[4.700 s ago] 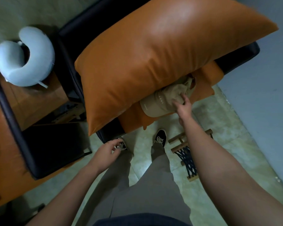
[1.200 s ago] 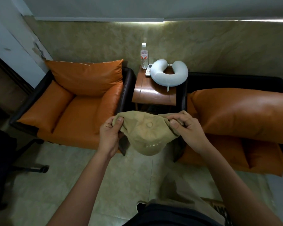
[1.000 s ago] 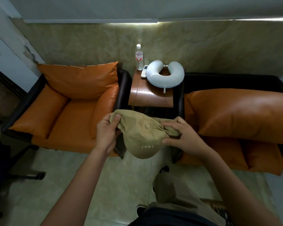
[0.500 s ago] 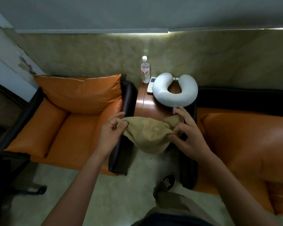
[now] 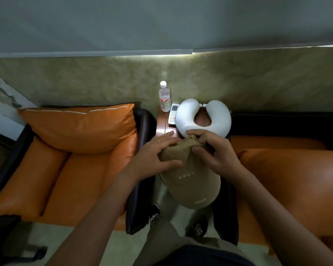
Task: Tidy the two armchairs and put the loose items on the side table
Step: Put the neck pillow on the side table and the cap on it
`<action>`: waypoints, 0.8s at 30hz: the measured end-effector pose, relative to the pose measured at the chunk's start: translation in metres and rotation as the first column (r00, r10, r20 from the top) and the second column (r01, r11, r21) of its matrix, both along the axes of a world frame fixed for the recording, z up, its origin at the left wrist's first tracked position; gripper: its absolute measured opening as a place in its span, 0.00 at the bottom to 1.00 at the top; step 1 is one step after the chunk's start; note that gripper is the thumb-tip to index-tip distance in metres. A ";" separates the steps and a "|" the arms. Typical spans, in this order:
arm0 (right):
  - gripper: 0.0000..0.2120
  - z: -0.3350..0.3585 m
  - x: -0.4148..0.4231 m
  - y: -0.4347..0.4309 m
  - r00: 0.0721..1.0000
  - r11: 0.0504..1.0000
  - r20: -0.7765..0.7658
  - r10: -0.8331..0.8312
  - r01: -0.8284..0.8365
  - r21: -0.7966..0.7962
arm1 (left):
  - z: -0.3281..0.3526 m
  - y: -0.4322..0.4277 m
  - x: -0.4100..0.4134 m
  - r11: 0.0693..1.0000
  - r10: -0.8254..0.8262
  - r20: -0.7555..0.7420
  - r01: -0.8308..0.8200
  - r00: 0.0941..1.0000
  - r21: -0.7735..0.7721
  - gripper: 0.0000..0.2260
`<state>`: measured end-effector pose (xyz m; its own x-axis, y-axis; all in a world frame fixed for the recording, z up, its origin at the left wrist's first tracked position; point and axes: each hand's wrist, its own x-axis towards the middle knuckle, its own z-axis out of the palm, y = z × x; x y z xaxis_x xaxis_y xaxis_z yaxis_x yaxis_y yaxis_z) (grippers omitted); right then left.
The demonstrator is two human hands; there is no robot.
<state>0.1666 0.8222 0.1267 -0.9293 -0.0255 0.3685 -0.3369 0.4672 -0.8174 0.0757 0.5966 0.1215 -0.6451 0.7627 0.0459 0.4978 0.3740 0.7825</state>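
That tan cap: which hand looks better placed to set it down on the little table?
Probably the left hand. It lies flat over the cap, above the side table's bare strip. The right hand only pinches the back, crowded against the neck pillow.

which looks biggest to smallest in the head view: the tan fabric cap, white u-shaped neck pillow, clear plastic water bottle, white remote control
1. Tan fabric cap, though it is nearest the camera, so this is unsure.
2. White u-shaped neck pillow.
3. Clear plastic water bottle.
4. White remote control, a little shorter than the bottle.

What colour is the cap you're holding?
The cap is tan, a sandy beige, with tiny pale lettering on it. It shows in the head view.
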 end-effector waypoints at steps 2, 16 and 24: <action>0.05 0.003 -0.009 0.002 0.998 0.998 -0.011 -0.055 0.055 0.022 | -0.005 0.006 -0.014 0.999 -0.005 -0.003 0.005 1.000 0.053 0.16; 0.16 0.039 -0.059 0.006 0.937 0.989 0.349 -0.019 -0.033 0.141 | 0.034 0.024 -0.092 0.973 0.011 -0.021 -0.006 1.000 0.230 0.25; 0.08 0.021 -0.057 -0.007 0.980 0.988 0.137 -0.145 0.151 -0.034 | 0.016 0.000 -0.095 0.996 -0.060 0.262 0.041 0.963 0.077 0.22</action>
